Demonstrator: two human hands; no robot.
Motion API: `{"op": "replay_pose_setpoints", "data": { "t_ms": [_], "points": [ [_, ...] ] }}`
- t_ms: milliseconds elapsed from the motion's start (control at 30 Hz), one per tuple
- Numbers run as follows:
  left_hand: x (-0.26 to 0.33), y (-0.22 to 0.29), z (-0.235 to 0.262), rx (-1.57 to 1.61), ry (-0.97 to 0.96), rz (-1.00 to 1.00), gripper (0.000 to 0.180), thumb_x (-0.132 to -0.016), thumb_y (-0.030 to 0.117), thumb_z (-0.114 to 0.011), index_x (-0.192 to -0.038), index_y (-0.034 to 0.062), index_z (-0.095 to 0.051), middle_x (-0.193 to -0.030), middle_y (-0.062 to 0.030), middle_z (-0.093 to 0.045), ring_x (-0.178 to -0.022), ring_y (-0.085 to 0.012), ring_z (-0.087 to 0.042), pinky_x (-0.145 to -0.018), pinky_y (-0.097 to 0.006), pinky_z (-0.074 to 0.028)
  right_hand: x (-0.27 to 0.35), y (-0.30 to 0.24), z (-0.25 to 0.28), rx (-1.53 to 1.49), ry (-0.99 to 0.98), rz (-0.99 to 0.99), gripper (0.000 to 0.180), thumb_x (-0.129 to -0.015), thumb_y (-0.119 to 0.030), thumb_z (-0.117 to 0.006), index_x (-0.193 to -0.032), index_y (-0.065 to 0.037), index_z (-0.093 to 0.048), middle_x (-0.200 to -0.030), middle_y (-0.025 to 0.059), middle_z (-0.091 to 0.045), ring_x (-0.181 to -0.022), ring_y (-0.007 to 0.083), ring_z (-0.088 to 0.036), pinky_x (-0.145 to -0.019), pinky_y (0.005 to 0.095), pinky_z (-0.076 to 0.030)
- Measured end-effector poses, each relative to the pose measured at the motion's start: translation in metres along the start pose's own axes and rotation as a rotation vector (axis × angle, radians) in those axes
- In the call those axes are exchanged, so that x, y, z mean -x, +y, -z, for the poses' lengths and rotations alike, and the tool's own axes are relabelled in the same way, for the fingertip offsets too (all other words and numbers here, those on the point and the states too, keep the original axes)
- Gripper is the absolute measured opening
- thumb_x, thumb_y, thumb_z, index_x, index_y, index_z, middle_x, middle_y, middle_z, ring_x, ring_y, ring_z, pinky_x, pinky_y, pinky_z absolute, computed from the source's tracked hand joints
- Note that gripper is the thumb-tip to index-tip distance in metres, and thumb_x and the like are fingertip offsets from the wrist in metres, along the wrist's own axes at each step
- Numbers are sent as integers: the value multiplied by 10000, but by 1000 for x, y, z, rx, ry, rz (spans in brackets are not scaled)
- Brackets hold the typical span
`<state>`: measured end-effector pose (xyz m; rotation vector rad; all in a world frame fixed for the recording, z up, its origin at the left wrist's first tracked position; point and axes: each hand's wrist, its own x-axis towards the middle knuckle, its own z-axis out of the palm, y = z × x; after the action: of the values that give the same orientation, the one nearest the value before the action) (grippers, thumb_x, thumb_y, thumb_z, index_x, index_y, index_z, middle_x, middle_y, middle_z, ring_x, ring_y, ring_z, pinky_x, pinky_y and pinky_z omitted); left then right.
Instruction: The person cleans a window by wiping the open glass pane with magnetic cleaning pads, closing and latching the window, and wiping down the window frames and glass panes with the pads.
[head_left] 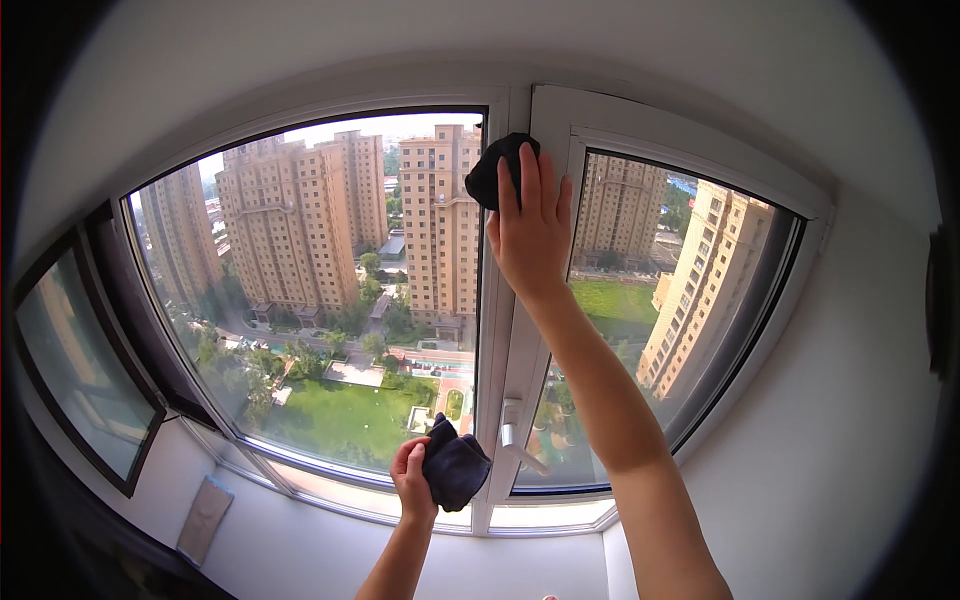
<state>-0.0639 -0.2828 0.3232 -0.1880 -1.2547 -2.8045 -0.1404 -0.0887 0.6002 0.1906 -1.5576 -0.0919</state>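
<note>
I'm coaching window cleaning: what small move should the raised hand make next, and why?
Probably slide the right hand down the white centre frame post. Its dark cloth is pressed near the post's top, and the stretch down to the handle lies below.

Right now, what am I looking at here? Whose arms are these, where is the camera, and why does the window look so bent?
There is no machine here: these are a person's own two bare arms. The one picture comes from a wide fisheye camera worn on the person's head, so the arms come in from the lower edge and straight lines curve near the rim. That is why the window frame looks bowed.

The right hand is raised high on the white frame and presses a dark cloth against it. The left hand is low, near the sill, holding a second dark cloth bunched up. A white handle sits on the frame between them. Through the glass you see tall buildings and a green lawn far below.
</note>
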Motion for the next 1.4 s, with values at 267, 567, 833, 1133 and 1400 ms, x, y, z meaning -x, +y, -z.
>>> {"op": "replay_pose_setpoints", "data": {
  "t_ms": [267, 567, 833, 1133, 1400],
  "points": [
    [-22, 15, -8, 18, 0, -42, 169, -889, 112, -506, -916, 7, -636, -871, -45, -606, -801, -113, -550, -756, -229, -449, -79, 22, -17, 322, 136, 97, 409, -777, -85, -590, -1183, -47, -555, -1316, 207, -444, -1225, 331, -432, -1034, 466, -312],
    [-24, 8, -22, 13, -68, -47, 163, -885, 116, -525, -900, -6, -633, -825, -28, -590, -765, -94, -533, -726, -202, -425, -35, 11, -16, 198, 62, 118, 352, -771, -85, -604, -1121, -46, -591, -1291, 173, -476, -1202, 306, -456, -1037, 446, -324],
    [-19, 1, -20, 16, -45, 17, 165, -890, 115, -511, -906, 0, -628, -859, -39, -589, -797, -103, -539, -745, -217, -438, -72, 26, -17, 268, 124, 154, 369, -776, -71, -606, -1145, -78, -581, -1284, 144, -478, -1205, 297, -448, -1038, 442, -321],
    [-4, -9, 18, -7, 34, 85, 165, -886, 121, -506, -912, 11, -626, -867, -49, -606, -802, -116, -555, -749, -228, -457, 139, -12, 23, -23, -360, 63, 405, -769, -110, -551, -1170, -145, -605, -1375, 74, -423, -1260, 237, -413, -1051, 431, -275],
    [12, -13, 24, -65, 21, 116, 166, -881, 115, -505, -907, 11, -632, -874, -50, -605, -807, -121, -553, -756, -232, -454, 266, -34, 48, -21, -566, 112, 372, -762, -118, -569, -1122, -175, -642, -1334, 8, -480, -1233, 169, -442, -1035, 422, -296]
  ]
}}
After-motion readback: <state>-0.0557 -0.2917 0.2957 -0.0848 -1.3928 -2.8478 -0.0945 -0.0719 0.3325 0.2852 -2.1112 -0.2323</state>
